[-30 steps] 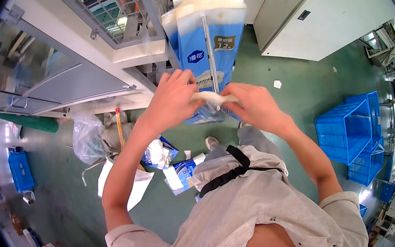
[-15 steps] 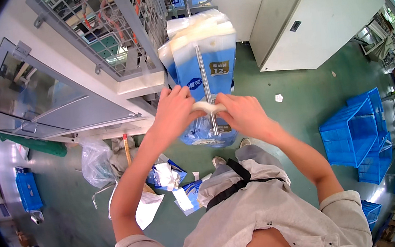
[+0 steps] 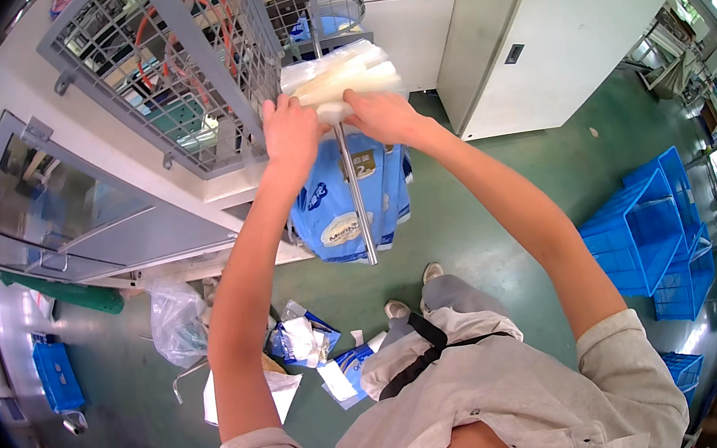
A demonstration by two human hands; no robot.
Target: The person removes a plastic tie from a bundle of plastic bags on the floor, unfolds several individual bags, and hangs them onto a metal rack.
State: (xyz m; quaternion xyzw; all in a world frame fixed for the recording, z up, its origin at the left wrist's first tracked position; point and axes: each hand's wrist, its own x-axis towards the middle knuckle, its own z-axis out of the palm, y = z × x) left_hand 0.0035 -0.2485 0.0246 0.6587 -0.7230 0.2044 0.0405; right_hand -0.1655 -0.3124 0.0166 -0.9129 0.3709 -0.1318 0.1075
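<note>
A stack of blue printed plastic bags (image 3: 330, 214) hangs on a shiny metal rod (image 3: 359, 201) ahead of me. The bags' translucent cream top ends (image 3: 350, 80) fan out above my hands. Both hands grip a small cream-coloured piece (image 3: 333, 112) that sits on the rod, close against those top ends. My left hand (image 3: 291, 131) is closed on its left end, and my right hand (image 3: 383, 117) pinches its right end. What the piece is made of, and how it fits round the rod, I cannot tell.
A wire-mesh guard (image 3: 170, 77) and a machine door (image 3: 60, 202) stand at left. A white cabinet (image 3: 555, 39) is at far right. Blue crates (image 3: 632, 231) stack on the right floor; a clear plastic bag (image 3: 176, 318) and discarded packaging (image 3: 303, 338) lie at lower left.
Both hands have moved away from me along the rod, taking the cream piece up to the bags' top ends. The bags hang lower, and the rod's near end shows bare.
</note>
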